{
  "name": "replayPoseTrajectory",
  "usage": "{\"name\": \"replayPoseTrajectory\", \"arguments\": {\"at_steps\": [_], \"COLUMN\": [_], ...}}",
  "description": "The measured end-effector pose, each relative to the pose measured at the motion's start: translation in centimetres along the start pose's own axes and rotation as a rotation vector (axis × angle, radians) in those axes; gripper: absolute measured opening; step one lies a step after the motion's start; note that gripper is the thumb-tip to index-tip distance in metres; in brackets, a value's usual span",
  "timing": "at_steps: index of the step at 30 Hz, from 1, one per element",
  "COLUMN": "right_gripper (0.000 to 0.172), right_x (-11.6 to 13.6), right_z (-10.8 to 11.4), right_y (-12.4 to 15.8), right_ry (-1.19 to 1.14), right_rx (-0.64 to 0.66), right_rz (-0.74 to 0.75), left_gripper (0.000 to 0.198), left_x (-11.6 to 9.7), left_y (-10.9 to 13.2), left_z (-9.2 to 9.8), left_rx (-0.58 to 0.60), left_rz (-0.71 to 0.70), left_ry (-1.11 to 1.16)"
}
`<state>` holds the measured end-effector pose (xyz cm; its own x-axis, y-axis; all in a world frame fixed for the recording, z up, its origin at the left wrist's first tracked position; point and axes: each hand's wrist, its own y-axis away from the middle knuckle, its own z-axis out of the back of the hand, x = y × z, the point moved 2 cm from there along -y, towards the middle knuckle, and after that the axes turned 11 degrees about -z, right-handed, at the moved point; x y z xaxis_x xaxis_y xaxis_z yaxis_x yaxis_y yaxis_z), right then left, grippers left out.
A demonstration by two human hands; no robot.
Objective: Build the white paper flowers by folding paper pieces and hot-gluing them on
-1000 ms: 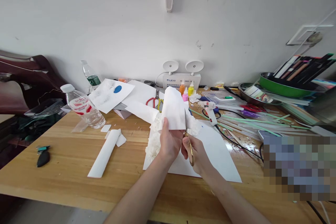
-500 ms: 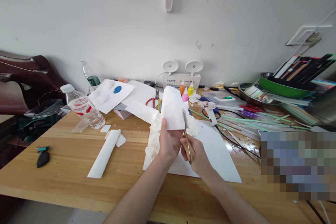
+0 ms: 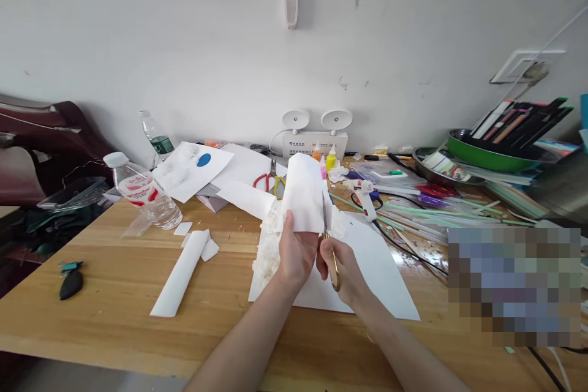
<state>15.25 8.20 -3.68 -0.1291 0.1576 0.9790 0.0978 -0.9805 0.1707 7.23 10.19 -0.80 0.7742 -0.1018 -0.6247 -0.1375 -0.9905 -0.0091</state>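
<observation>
My left hand (image 3: 296,255) grips a white piece of paper (image 3: 303,193) by its near edge, thumb on top and fingers underneath. The paper is held up, slightly curved, above the table. My right hand (image 3: 343,266) is closed round the gold handles of a pair of scissors (image 3: 337,271). Their blades point away from me along the paper's right edge. Beneath both hands lies a large white sheet (image 3: 381,275), with a heap of crumpled white paper bits (image 3: 265,259) on its left part.
Left on the wooden table (image 3: 114,282) are a rolled paper strip (image 3: 181,275), a water bottle (image 3: 144,193) and a black-handled tool (image 3: 71,282). Pliers (image 3: 271,180) lie behind the paper. A glue gun (image 3: 365,196), thin sticks and a green pan of markers (image 3: 493,156) are at right.
The scissors' blades now show more plainly beside the paper's right edge. The whole view has shifted slightly; both hands keep their holds.
</observation>
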Motion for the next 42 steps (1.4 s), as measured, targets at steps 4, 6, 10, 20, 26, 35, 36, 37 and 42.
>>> {"name": "replayPoseTrajectory", "arguments": {"at_steps": [4, 6, 10, 20, 26, 35, 36, 37, 42], "right_gripper": [0.055, 0.056, 0.056, 0.057, 0.055, 0.055, 0.055, 0.055, 0.056], "right_x": [0.0, 0.1, 0.2, 0.7, 0.9, 1.0, 1.0, 1.1, 1.0], "right_z": [0.2, 0.3, 0.5, 1.3, 1.3, 1.3, 1.3, 1.3, 1.3], "right_y": [-0.1, -0.1, -0.2, -0.3, -0.2, -0.3, -0.3, -0.3, -0.4], "right_ry": [0.016, 0.022, 0.027, 0.022, 0.006, -0.022, -0.027, -0.031, -0.041], "right_rx": [-0.001, -0.007, -0.039, -0.065, -0.061, -0.074, -0.076, -0.079, -0.081], "right_rz": [0.019, 0.042, 0.082, 0.104, 0.109, 0.087, 0.078, 0.067, 0.023], "left_gripper": [0.057, 0.054, 0.043, 0.035, 0.039, 0.033, 0.032, 0.031, 0.03], "left_x": [0.3, 0.4, 0.3, 0.9, 1.0, 1.1, 1.0, 1.0, 0.9], "left_y": [0.0, 0.0, 0.0, 0.0, 0.1, 0.0, 0.0, 0.0, 0.1], "left_z": [0.1, 0.2, 0.2, 0.3, 0.1, 0.2, 0.2, 0.2, 0.4], "left_rx": [0.002, -0.021, -0.076, -0.118, -0.117, -0.091, -0.099, -0.115, -0.194], "left_rz": [-0.022, -0.043, -0.15, -0.163, -0.128, -0.157, -0.153, -0.152, -0.157], "left_ry": [-0.026, -0.043, -0.075, -0.147, -0.19, -0.174, -0.173, -0.175, -0.193]}}
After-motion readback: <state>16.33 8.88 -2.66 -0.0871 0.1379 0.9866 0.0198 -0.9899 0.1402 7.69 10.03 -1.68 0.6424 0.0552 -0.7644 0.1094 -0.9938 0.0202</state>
